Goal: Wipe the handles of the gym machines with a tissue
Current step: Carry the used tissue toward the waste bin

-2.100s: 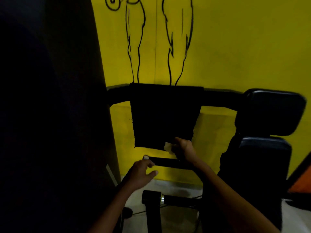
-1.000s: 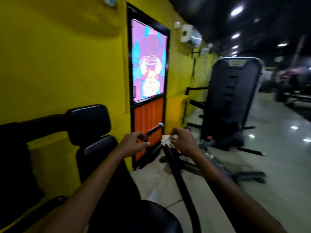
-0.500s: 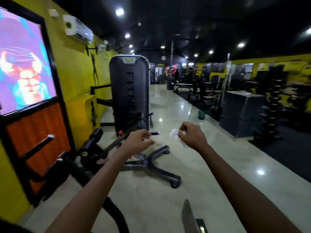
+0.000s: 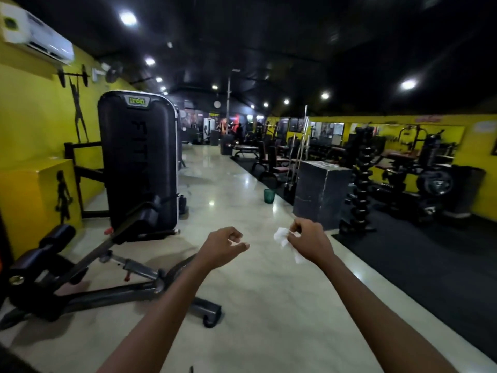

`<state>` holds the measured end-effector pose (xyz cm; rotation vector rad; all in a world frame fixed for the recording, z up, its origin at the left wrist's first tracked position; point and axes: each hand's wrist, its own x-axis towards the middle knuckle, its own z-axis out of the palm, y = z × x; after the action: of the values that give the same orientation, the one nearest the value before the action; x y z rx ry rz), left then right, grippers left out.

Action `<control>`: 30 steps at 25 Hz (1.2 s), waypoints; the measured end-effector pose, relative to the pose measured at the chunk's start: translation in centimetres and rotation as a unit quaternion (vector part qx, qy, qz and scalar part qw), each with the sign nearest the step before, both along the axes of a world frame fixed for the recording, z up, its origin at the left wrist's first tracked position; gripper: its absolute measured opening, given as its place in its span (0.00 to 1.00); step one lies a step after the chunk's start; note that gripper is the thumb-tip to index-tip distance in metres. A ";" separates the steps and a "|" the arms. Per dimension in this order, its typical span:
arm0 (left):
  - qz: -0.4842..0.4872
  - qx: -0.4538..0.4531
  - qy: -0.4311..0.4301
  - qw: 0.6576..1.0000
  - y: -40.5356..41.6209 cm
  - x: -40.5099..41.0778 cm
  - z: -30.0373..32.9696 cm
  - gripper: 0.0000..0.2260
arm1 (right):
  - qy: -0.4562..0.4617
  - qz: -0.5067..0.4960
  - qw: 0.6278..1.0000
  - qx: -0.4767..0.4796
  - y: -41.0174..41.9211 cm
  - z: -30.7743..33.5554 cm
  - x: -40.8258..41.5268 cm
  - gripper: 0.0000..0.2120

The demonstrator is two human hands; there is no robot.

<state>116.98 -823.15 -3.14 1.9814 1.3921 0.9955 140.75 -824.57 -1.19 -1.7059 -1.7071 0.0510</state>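
My right hand (image 4: 309, 242) grips a crumpled white tissue (image 4: 282, 238) in mid-air over the pale floor, touching no machine. My left hand (image 4: 223, 244) hangs beside it with loosely curled fingers and holds nothing. To the left stands a tall black weight-stack machine (image 4: 138, 157). In front of it a low machine with a black roller pad (image 4: 57, 235) and a dark slanted lever arm (image 4: 118, 232) rests on a grey base frame (image 4: 139, 288). Both hands are well clear of these.
A yellow wall (image 4: 35, 117) runs down the left side. A dark box (image 4: 320, 192) and a small green bin (image 4: 269, 195) stand mid-floor. A dumbbell rack (image 4: 360, 189) and more machines fill the black matting at right. A glossy floor aisle (image 4: 228, 184) leads ahead.
The view has swung from the yellow wall and a machine's handle round to the gym aisle. Both hands left the handle and now hover in the air, the tissue still in my right.
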 end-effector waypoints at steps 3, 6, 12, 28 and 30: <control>-0.003 -0.012 0.010 1.000 3.0 5.1 -0.4 0.14 | 0.016 -0.014 1.000 0.004 2.0 -0.6 5.0 0.06; -0.017 -0.020 0.020 0.999 6.7 9.2 -1.0 0.12 | 0.028 -0.030 0.999 0.001 4.8 -1.7 9.0 0.05; -0.020 -0.023 0.024 0.999 16.7 14.8 -2.5 0.13 | 0.030 -0.038 0.999 0.001 14.4 -2.5 14.5 0.04; -0.053 0.018 0.062 0.997 51.3 30.5 0.1 0.11 | 0.056 -0.045 0.997 0.008 48.4 0.4 29.5 0.03; -0.050 0.021 0.060 0.997 56.2 33.2 -0.3 0.13 | 0.061 -0.043 0.997 0.011 53.2 0.2 32.2 0.03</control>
<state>150.14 -766.99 -3.41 2.1509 1.3281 0.8801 172.95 -771.40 -1.00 -1.7227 -1.5383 0.0942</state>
